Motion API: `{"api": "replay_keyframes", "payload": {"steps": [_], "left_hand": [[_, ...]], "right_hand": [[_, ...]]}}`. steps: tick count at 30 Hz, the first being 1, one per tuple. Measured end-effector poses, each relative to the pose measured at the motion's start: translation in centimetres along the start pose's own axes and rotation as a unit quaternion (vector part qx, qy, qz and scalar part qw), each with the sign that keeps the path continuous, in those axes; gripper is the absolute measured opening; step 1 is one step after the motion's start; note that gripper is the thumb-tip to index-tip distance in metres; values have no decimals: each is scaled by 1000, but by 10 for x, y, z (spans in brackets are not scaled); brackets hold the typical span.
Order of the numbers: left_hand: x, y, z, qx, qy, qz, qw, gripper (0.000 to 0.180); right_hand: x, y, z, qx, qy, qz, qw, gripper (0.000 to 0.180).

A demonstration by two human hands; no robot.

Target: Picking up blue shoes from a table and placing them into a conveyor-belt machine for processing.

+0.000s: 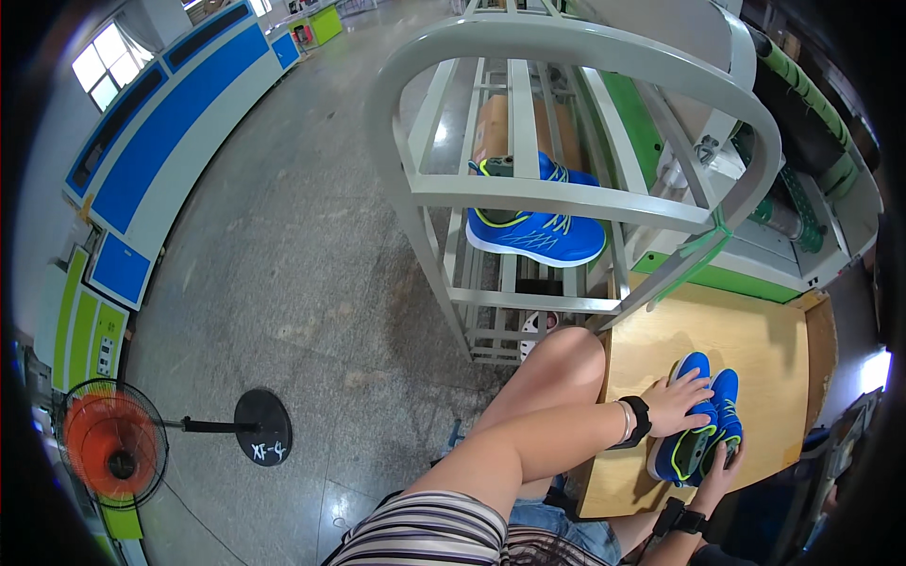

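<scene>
A pair of blue sneakers with yellow-green collar trim stands side by side on the wooden table, toes pointing away from me. My left hand [680, 406] lies across the left sneaker [694, 365], its fingers spread over the upper and the thumb reaching toward the collar. At the heel of the right sneaker [725, 389], my right hand [721, 474] is curled round the back, thumb up by a dark piece in the shoe opening. Dark green inserts show inside both collars. The right fingers are partly hidden behind the heel.
The wooden table [651, 325] has a raised edge at right. Beyond it stands a grey metal rack [557, 304] with more blue sneakers [543, 236] and a cardboard box [493, 127]. A floor fan [115, 443] lies left. A green-and-white machine [755, 255] borders the far right.
</scene>
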State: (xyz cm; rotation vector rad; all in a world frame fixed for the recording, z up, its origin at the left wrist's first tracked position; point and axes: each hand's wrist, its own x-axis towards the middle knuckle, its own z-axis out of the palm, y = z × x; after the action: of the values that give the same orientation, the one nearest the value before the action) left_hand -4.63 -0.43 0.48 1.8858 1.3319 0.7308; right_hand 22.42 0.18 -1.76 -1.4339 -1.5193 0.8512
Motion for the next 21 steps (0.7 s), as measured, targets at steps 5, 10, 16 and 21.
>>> {"api": "replay_keyframes", "payload": {"steps": [5, 10, 16, 21], "left_hand": [[2, -2, 3, -4, 0, -1, 1000, 70], [0, 0, -2, -12, -8, -6, 1000, 69], [3, -3, 3, -8, -9, -6, 1000, 69], [3, -3, 4, -3, -6, -6, 1000, 69]], "right_hand": [[0, -3, 1, 6, -2, 2, 1000, 53], [-1, -4, 2, 23, -2, -4, 1000, 52], [0, 0, 2, 25, 5, -5, 1000, 54], [-1, 1, 2, 19, 14, -4, 1000, 54]]}}
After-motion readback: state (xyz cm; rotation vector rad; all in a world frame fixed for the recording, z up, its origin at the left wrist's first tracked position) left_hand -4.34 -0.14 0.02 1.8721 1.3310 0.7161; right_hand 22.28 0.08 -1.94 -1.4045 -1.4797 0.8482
